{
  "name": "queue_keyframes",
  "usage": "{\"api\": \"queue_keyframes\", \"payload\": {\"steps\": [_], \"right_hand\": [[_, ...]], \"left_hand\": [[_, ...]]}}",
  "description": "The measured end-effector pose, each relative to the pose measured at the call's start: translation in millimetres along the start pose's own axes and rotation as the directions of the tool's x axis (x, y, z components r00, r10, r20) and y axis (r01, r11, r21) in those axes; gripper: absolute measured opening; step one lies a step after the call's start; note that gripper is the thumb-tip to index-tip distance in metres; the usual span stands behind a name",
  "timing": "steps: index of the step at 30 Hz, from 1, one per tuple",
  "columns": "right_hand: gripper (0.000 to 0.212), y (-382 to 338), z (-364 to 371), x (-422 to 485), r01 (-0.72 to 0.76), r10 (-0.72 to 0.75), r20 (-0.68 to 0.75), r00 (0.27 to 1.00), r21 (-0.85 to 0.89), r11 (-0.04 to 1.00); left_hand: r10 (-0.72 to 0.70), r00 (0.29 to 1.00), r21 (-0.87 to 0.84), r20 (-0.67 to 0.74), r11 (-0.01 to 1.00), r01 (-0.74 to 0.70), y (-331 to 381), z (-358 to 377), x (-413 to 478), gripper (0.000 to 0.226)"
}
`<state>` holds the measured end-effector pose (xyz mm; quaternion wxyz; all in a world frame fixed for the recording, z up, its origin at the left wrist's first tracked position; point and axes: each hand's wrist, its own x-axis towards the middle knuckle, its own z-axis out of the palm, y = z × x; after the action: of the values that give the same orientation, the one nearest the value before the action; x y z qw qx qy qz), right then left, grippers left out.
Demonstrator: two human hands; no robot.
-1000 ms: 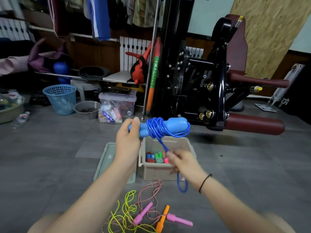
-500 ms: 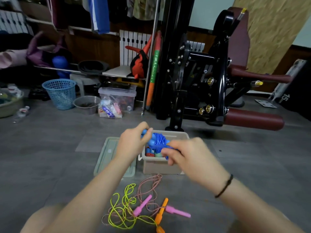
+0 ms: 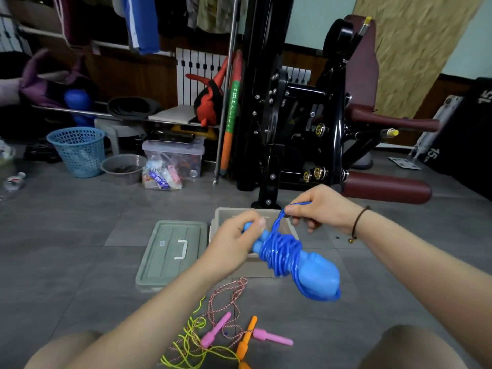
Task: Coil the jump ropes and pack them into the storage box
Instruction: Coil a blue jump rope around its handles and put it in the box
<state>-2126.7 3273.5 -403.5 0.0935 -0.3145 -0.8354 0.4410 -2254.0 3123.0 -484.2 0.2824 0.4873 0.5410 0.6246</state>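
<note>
A blue jump rope is coiled round its two blue handles and held in the air just over the beige storage box. My left hand grips the upper ends of the handles. My right hand pinches the loose end of the blue cord, pulled up and taut over the bundle. The box's inside is mostly hidden behind my hands. On the floor nearer to me lie loose ropes: a pink-handled one with twisted red-white cord and an orange-handled one with yellow-green cord, tangled together.
The box's grey-green lid lies flat to the left of the box. A black weight machine with maroon pads stands behind the box. A blue basket, a grey bowl and a clear bin sit at the back left.
The bundle has swung from level to slanting down to the right. My right hand has moved from in front of the bundle up and right, drawing the cord's end tight.
</note>
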Motion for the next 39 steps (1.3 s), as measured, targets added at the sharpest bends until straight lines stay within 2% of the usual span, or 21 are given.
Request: {"api": "queue_keyframes", "payload": {"steps": [2, 4, 6, 7, 8, 10, 12, 13, 15, 16, 18, 22, 24, 25, 26, 29, 30, 31, 34, 37, 39], "right_hand": [[0.018, 10.7, 11.7, -1.9, -0.044, 0.047, -0.009, 0.999, 0.204, 0.978], [0.01, 22.5, 32.4, -2.7, -0.072, 0.098, -0.035, 0.995, 0.45, 0.89], [0.011, 30.7, 58.6, -1.5, -0.095, 0.183, -0.076, 0.98, 0.633, 0.768], [0.016, 33.5, 72.3, -0.1, -0.087, 0.218, -0.116, 0.969, 0.665, 0.741], [0.021, 36.4, 85.5, 1.9, -0.071, 0.241, -0.173, 0.955, 0.656, 0.751], [0.025, 38.8, 112.1, 3.3, -0.006, 0.222, -0.35, 0.91, 0.523, 0.852], [0.025, 36.1, 137.5, -2.5, 0.128, 0.031, -0.565, 0.825, 0.238, 0.963], [0.023, 32.6, 148.8, -6.9, 0.222, -0.145, -0.634, 0.759, 0.043, 0.974], [0.015, 26.1, 163.0, -14.8, 0.352, -0.437, -0.645, 0.627, -0.266, 0.897], [0.013, 23.5, 163.9, -18.0, 0.381, -0.517, -0.611, 0.599, -0.35, 0.856], [0.012, 20.9, 152.8, -22.7, 0.399, -0.646, -0.509, 0.568, -0.516, 0.758], [0.022, 11.2, 103.6, -29.8, 0.325, -0.804, -0.221, 0.553, -0.831, 0.452], [0.024, 7.7, 80.2, -28.7, 0.323, -0.819, -0.026, 0.573, -0.911, 0.255], [0.025, 6.0, 72.0, -27.7, 0.336, -0.802, 0.027, 0.597, -0.916, 0.219], [0.027, 4.1, 67.4, -27.0, 0.362, -0.772, 0.041, 0.635, -0.898, 0.25], [0.02, 4.2, 65.0, -27.5, 0.489, -0.642, 0.009, 0.767, -0.656, 0.575], [0.012, 5.7, 66.3, -27.7, 0.511, -0.606, -0.002, 0.795, -0.535, 0.672], [0.007, 6.9, 68.5, -28.1, 0.512, -0.587, -0.043, 0.808, -0.44, 0.738], [0.014, 7.9, 80.7, -29.0, 0.456, -0.504, -0.281, 0.817, -0.221, 0.862], [0.019, 6.1, 95.9, -30.9, 0.363, -0.309, -0.436, 0.845, 0.043, 0.931], [0.013, 5.5, 102.6, -30.4, 0.298, -0.176, -0.524, 0.834, 0.158, 0.941]], "left_hand": [[-0.073, 0.993, -0.157, -0.091, 0.986, 0.058, 7.0, -1.7, 4.7, 0.028], [-0.152, 0.97, -0.324, -0.191, 0.942, 0.084, 14.0, -2.1, 10.2, 0.034], [-0.296, 0.908, -0.467, -0.296, 0.874, 0.133, 16.3, -3.8, 16.7, 0.036], [-0.363, 0.864, -0.513, -0.349, 0.845, 0.148, 15.7, -5.2, 19.9, 0.032], [-0.419, 0.817, -0.557, -0.396, 0.817, 0.148, 12.8, -7.8, 23.2, 0.028], [-0.528, 0.709, -0.643, -0.467, 0.754, 0.138, 4.8, -15.0, 29.9, 0.024], [-0.591, 0.619, -0.649, -0.517, 0.743, 0.167, -7.1, -20.7, 34.4, 0.026], [-0.581, 0.592, -0.606, -0.558, 0.773, 0.187, -13.6, -22.0, 36.5, 0.029], [-0.454, 0.57, -0.383, -0.685, 0.89, 0.249, -22.2, -23.5, 39.0, 0.035], [-0.344, 0.581, -0.217, -0.738, 0.936, 0.278, -24.2, -23.7, 39.3, 0.036], [-0.115, 0.657, 0.11, -0.745, 0.951, 0.29, -22.8, -23.0, 38.0, 0.035], [0.147, 0.848, 0.524, -0.51, 0.835, 0.17, -17.3, -23.1, 29.9, 0.025], [0.188, 0.927, 0.682, -0.324, 0.726, 0.091, -17.8, -22.3, 25.6, 0.023], [0.182, 0.955, 0.725, -0.236, 0.687, 0.049, -17.6, -22.3, 24.0, 0.025], [0.166, 0.975, 0.753, -0.149, 0.658, 0.003, -16.9, -22.7, 22.8, 0.027], [0.084, 0.991, 0.802, 0.104, 0.582, -0.134, -13.9, -25.2, 18.8, 0.034], [0.056, 0.988, 0.788, 0.146, 0.597, -0.15, -12.9, -25.8, 17.1, 0.029], [0.048, 0.988, 0.737, 0.146, 0.661, -0.141, -11.7, -25.7, 14.8, 0.023], [0.086, 0.994, 0.468, -0.063, 0.883, -0.046, -9.6, -16.6, 8.1, 0.011], [0.062, 0.94, 0.243, -0.337, 0.97, 0.023, -10.2, -0.9, 2.8, 0.008], [-0.048, 0.932, 0.051, -0.358, 0.996, 0.071, -7.1, 7.1, -0.7, 0.011]]}}
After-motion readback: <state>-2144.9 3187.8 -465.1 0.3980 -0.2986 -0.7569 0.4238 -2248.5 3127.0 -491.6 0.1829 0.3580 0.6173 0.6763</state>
